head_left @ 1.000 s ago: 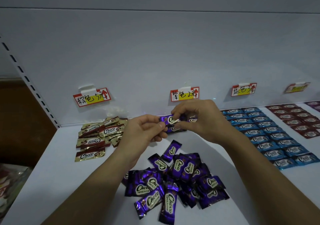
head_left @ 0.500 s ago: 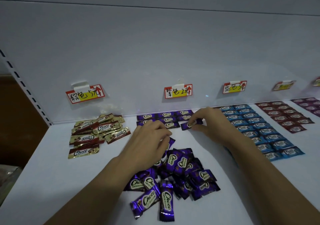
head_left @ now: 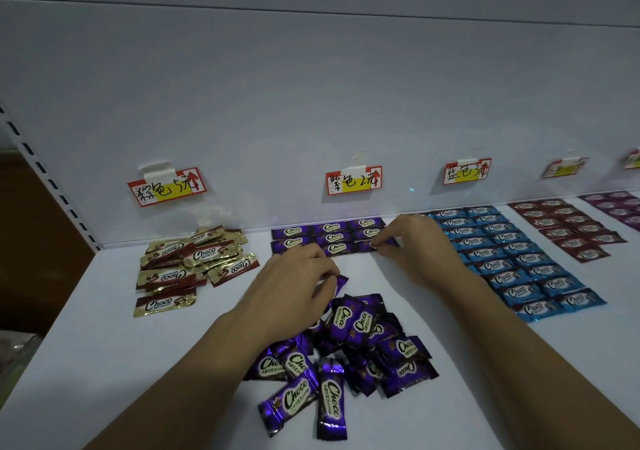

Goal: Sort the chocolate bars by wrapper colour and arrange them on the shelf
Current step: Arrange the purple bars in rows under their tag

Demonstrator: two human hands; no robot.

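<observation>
Right hand (head_left: 415, 242) pinches a purple foil-wrapped chocolate bar (head_left: 365, 246), long axis 9-to-3, at the 3 o'clock end of the nearest purple row (head_left: 337, 248). Left hand (head_left: 294, 283) grips 1 pile bar (head_left: 341, 280), 6 o'clock of that row.

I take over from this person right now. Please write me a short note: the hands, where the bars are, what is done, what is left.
Left hand: fingers curled on a loose bar at the top of the purple pile.
Right hand: pinches the row bar at the right end of the front purple row.
Done: blue rows and red rows are laid out; purple rows are begun.
Left: line up the purple pile, then the gold heap.
</observation>
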